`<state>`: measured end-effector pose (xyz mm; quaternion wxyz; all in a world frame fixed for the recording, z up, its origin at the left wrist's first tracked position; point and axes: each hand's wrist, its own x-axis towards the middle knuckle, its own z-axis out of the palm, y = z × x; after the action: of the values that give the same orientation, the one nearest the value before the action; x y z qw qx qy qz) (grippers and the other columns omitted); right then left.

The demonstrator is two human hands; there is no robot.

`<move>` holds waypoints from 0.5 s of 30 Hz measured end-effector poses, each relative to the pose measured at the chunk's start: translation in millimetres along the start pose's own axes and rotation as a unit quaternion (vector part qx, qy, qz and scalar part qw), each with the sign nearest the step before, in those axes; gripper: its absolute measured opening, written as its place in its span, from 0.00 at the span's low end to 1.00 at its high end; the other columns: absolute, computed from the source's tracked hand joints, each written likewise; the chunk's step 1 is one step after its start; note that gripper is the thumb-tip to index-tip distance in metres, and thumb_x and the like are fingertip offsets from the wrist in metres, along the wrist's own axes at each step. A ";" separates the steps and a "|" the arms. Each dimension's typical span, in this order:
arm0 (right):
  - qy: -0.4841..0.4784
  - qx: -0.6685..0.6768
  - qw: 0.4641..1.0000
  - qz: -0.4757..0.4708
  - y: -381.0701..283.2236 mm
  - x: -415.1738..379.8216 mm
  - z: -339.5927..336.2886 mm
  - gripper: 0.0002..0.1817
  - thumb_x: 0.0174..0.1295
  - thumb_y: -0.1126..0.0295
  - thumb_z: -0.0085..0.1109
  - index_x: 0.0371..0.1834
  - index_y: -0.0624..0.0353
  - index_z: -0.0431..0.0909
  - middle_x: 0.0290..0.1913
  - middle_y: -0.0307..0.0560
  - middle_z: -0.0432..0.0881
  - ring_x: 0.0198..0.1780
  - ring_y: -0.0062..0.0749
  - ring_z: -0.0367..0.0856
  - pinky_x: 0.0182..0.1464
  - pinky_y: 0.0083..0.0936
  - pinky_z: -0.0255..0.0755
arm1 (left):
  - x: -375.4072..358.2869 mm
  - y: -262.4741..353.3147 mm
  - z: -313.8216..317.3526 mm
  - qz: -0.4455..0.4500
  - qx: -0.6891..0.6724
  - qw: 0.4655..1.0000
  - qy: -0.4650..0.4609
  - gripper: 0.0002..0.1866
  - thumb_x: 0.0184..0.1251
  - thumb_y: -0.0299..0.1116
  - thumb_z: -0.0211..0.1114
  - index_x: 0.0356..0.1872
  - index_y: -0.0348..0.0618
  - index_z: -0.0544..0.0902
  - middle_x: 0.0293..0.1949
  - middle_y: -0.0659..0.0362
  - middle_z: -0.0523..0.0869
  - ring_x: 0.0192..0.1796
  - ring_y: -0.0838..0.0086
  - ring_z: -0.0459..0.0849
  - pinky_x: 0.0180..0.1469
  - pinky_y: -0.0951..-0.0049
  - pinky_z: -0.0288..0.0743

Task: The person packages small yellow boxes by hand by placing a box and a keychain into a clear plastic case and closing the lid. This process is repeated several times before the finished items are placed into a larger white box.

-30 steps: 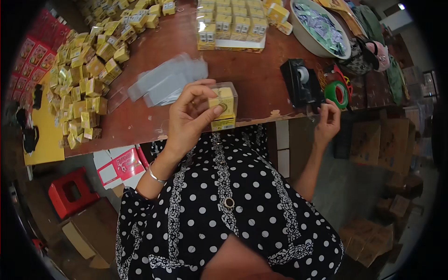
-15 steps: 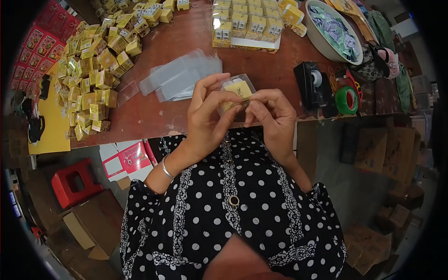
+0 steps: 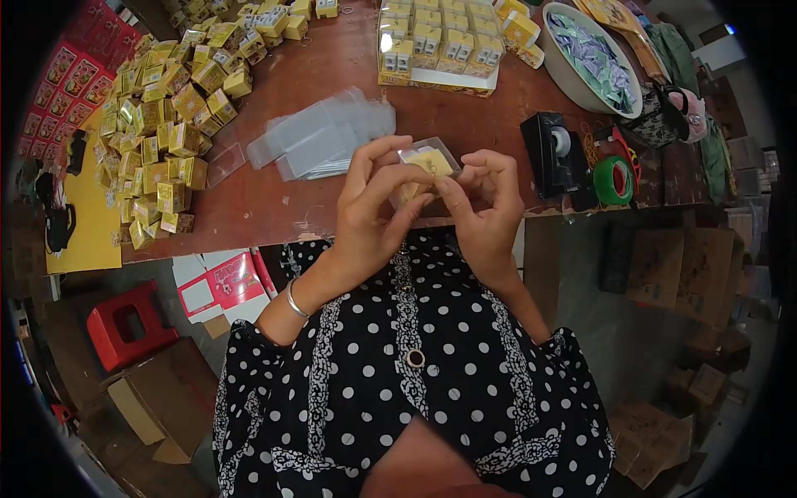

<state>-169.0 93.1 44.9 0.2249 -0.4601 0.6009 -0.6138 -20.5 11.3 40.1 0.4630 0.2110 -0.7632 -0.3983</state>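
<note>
A small clear plastic box (image 3: 446, 152) with a yellow piece (image 3: 433, 161) inside is held above the table's front edge. My left hand (image 3: 369, 207) grips its left and lower side between thumb and fingers. At the box's lower right corner, the thumb of my right hand (image 3: 484, 212) touches the box, with the other fingers curled behind. A small metal-looking ring or chain lies over the yellow piece, too small to make out well. Flat clear plastic sleeves (image 3: 324, 137) lie on the table just beyond my left hand.
Small yellow boxes (image 3: 170, 124) are heaped at the left. A display tray of yellow boxes (image 3: 440, 41) stands at the back. To the right are a black tape dispenser (image 3: 548, 153), green tape (image 3: 613, 179) and a white basin of packets (image 3: 564, 75). A red stool (image 3: 133, 325) is below left.
My right thumb has moved up onto the box's lower right corner, and the right fingers have shifted slightly. The box stays in my left hand.
</note>
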 end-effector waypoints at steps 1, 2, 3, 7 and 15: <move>0.000 0.000 1.000 -0.001 1.5 3.5 -2.2 0.10 0.69 0.80 0.65 0.48 0.62 0.75 0.41 0.45 0.84 0.40 0.22 0.83 0.45 0.19 0.79 | -2.2 -0.5 1.2 0.001 0.000 1.000 0.001 0.16 0.58 0.15 0.74 0.47 0.40 0.85 0.65 0.48 0.74 0.60 0.60 0.83 0.57 0.64 0.83; 0.012 -0.078 0.987 -0.144 3.1 8.4 -5.0 0.11 0.66 0.81 0.67 0.47 0.62 0.77 0.45 0.48 0.84 0.43 0.27 0.83 0.48 0.22 0.79 | -5.7 -2.4 3.2 -0.050 -0.074 0.996 -0.008 0.17 0.59 0.15 0.73 0.49 0.40 0.84 0.65 0.49 0.73 0.60 0.63 0.83 0.56 0.66 0.83; 0.024 -0.152 0.947 -0.283 4.8 13.6 -7.2 0.12 0.63 0.82 0.68 0.47 0.63 0.78 0.48 0.51 0.83 0.47 0.32 0.83 0.51 0.26 0.79 | -7.0 -3.7 4.6 -0.099 -0.146 0.984 -0.017 0.18 0.61 0.15 0.73 0.51 0.40 0.82 0.66 0.50 0.73 0.59 0.66 0.84 0.55 0.69 0.84; -0.032 -0.143 0.935 -0.321 14.7 26.6 -13.4 0.12 0.58 0.80 0.71 0.45 0.59 0.84 0.53 0.52 0.82 0.52 0.43 0.82 0.52 0.33 0.78 | -5.3 -3.5 7.9 -0.129 -0.260 0.957 -0.006 0.18 0.64 0.14 0.71 0.53 0.39 0.79 0.67 0.52 0.71 0.58 0.72 0.84 0.54 0.74 0.85; -0.215 0.170 0.961 -0.029 32.8 28.8 -12.3 0.27 0.63 0.75 0.69 0.66 0.59 0.74 0.59 0.47 0.81 0.61 0.34 0.79 0.64 0.30 0.73 | -3.9 -11.8 6.5 -0.109 -0.302 0.947 0.001 0.17 0.65 0.13 0.69 0.52 0.35 0.76 0.68 0.53 0.67 0.62 0.72 0.81 0.65 0.69 0.83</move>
<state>-202.1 69.9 24.2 0.4053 -0.5536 0.4116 -0.5999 -24.8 9.7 26.9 0.4590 0.1438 -0.5791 -0.6583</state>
